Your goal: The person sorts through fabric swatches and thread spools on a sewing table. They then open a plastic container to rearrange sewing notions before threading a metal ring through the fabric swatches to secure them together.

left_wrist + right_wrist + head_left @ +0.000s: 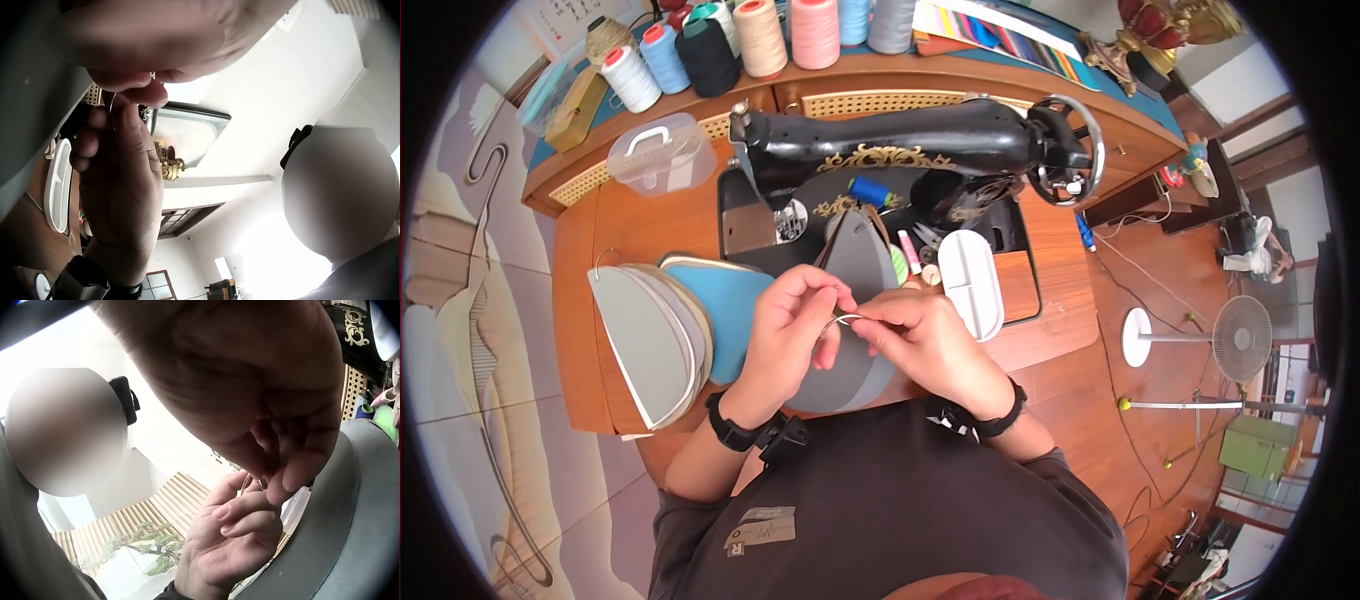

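ring (pixel 846 317) between left hand (pixel 788 322) and right hand (pixel 932 338), tray edge (pixel 996 285) near

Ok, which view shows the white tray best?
Head view: the white tray shows whole from above, compartments visible. The left wrist view shows it slanted and narrow; in the right wrist view, I can't identify it.

Thin, curved, silvery metal wire (pixel 846 317): partly concealed by the fingertips of the left hand (pixel 784 326) and right hand (pixel 930 337). Grey thread cone (pixel 891 25): top cut off by the head view's upper edge.
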